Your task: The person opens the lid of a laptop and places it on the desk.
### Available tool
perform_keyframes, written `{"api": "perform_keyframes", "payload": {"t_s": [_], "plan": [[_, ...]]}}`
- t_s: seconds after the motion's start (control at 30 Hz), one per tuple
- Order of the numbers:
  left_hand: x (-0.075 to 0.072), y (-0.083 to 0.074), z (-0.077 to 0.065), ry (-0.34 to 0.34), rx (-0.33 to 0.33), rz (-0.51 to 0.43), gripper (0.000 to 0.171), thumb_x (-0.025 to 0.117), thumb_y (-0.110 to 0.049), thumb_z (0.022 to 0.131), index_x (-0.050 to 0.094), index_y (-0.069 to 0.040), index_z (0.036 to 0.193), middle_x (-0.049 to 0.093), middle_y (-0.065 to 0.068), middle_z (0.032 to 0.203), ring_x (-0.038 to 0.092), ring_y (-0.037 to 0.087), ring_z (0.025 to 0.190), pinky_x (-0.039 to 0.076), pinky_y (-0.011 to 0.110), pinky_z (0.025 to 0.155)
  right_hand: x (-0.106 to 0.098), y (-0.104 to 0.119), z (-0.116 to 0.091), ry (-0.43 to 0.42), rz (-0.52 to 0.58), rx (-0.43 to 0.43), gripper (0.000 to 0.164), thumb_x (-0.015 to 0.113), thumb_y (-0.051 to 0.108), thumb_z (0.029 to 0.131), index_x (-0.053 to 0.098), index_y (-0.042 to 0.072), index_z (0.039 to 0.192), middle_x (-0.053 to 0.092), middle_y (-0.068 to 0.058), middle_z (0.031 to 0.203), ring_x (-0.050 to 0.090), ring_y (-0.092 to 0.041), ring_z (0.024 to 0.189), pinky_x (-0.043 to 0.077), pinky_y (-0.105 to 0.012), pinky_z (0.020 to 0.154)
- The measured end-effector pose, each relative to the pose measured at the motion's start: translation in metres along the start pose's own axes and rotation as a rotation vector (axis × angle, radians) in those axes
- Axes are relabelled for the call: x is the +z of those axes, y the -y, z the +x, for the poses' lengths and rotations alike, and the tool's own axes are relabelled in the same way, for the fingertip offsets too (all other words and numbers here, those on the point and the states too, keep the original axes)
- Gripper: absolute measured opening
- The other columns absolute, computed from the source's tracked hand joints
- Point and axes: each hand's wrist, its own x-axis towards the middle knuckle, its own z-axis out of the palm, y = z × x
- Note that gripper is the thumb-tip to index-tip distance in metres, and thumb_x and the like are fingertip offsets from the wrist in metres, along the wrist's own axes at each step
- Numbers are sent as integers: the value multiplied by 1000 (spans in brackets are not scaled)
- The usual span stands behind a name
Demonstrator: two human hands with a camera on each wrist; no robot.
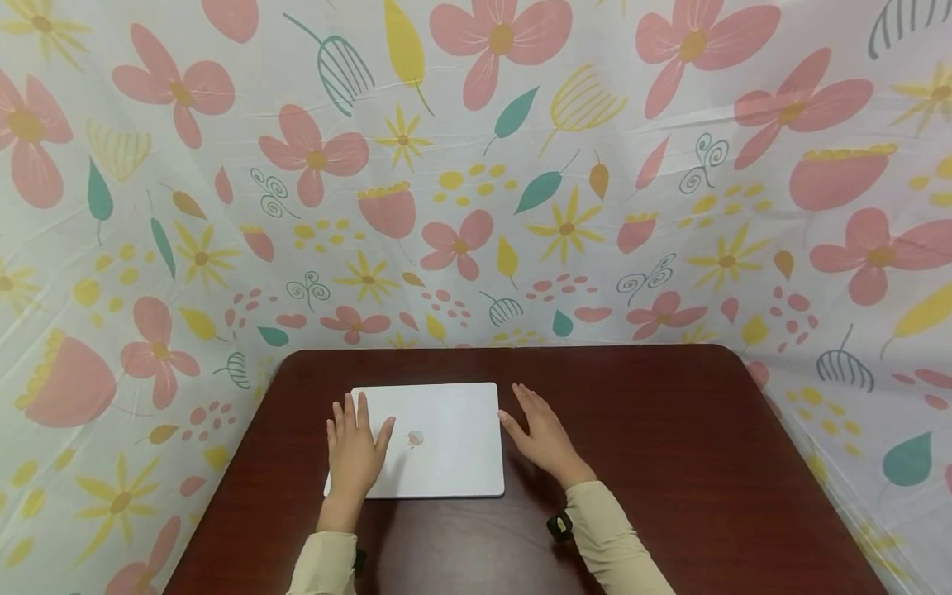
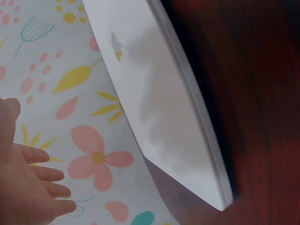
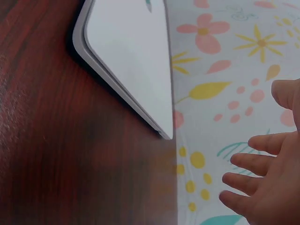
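A closed silver laptop (image 1: 446,454) with an apple logo on its lid lies flat on the dark wooden table. Over its left end hovers my left hand (image 1: 353,459), fingers straight and thumb spread. In the left wrist view that hand (image 2: 30,187) is apart from the lid, and a hand-shaped shadow falls on the laptop (image 2: 159,112). Just beyond the laptop's right edge is my right hand (image 1: 546,442), its fingers extended and holding nothing. The right wrist view shows this hand (image 3: 267,178) clear of the laptop's corner (image 3: 136,70).
The reddish-brown table (image 1: 669,463) has rounded far corners and extends to both sides of the laptop. Behind and beside it hangs a white cloth (image 1: 476,190) printed with flowers and leaves. A dark band with a small device (image 1: 559,525) is on the right wrist.
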Motion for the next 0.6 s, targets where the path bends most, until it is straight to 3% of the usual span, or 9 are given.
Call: {"api": "perform_keyframes", "payload": {"t_s": [0.13,0.33,0.6], "plan": [[0,8,-1,-2,-21,-17,72,52,-40,98,29,9,146,21,34,151,11,52,140,10,62,112,6,-1,1,33,63,25,71,51,46,98,31,2,149,30,-19,153,27,-38,141,24,-56,111],[1,20,-1,53,-63,-26,70,49,-36,99,27,13,144,21,37,149,12,53,139,10,62,112,12,1,0,61,115,66,72,49,47,98,31,0,149,32,-22,152,28,-37,140,26,-54,111],[7,34,-1,84,-101,-21,67,51,-28,98,28,19,140,25,40,145,17,55,136,15,61,111,24,2,0,106,187,193,73,48,48,98,32,-2,148,34,-24,149,30,-39,139,27,-54,110]]}}
